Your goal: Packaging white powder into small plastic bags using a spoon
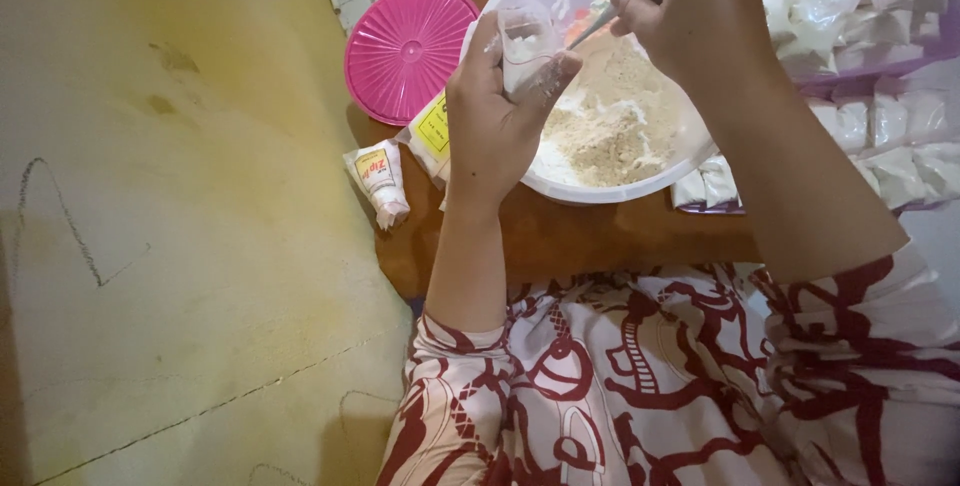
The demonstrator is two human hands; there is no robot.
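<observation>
small clear bag [527, 46] upright, mouth upward, in left hand [493, 126]; right hand [680, 6] pinching spoon [592, 24]

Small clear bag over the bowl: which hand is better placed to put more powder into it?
Probably the right hand: it holds the spoon just above the bowl of powder, beside the small clear bag. The left hand is occupied holding that bag.

Small clear bag [527, 46], upright, powder-dusted

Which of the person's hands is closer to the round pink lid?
Left. The left hand, holding a small clear bag, is just right of the pink lid; the right hand is farther right, over the white bowl.
</observation>
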